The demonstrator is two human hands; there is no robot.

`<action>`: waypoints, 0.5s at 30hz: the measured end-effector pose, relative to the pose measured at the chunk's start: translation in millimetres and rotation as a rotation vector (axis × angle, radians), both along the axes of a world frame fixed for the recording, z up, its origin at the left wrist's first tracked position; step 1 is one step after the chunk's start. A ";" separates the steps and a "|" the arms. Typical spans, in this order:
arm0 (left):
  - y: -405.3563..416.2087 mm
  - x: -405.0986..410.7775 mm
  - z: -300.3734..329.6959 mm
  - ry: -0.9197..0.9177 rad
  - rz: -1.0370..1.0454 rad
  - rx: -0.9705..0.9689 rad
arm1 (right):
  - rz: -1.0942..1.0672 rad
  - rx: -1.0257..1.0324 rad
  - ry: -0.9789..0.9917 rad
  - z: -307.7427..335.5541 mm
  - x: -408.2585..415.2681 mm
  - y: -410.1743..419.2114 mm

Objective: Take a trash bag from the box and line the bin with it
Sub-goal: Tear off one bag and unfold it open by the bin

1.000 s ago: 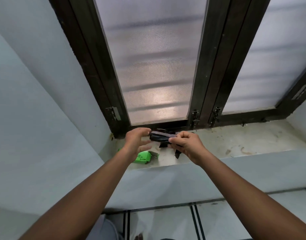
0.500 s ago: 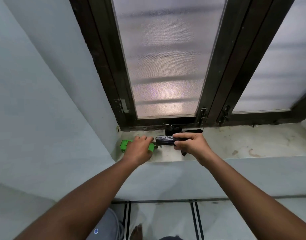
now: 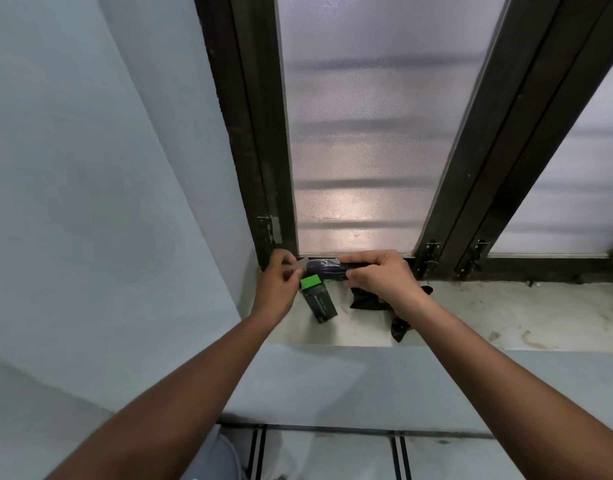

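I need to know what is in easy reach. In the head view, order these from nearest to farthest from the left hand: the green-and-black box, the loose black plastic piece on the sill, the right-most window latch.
1. Green-and-black box: held by the left hand, at its fingers.
2. Loose black plastic piece: on the sill, under the right hand.
3. Right-most window latch: on the dark frame, far right.

Box: bright green end flap, dark grey-black side w/ small pale print (too blurred to read). Trash bag roll: glossy black. Loose bag piece on sill: black. Window sill: off-white, brownish stains. Window frame: dark brown. Glass: frosted white, fine mesh texture, faint grey horiz. bands. Wall: pale blue-grey.
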State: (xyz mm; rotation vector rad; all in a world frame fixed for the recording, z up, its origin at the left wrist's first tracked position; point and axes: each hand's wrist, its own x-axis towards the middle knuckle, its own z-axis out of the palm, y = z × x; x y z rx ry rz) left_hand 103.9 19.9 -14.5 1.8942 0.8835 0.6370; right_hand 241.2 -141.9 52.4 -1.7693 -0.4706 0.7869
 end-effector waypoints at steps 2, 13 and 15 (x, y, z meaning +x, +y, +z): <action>3.2 1.0 -4.5 -0.012 -0.005 -0.039 | 0.011 -0.061 -0.052 4.2 1.7 5.9; 12.6 7.7 -6.6 0.032 -0.108 -0.068 | 0.241 -0.396 -0.433 45.1 -4.9 29.9; 11.6 6.4 -8.0 0.037 -0.166 -0.131 | 0.295 -0.443 -0.500 49.2 -9.2 38.2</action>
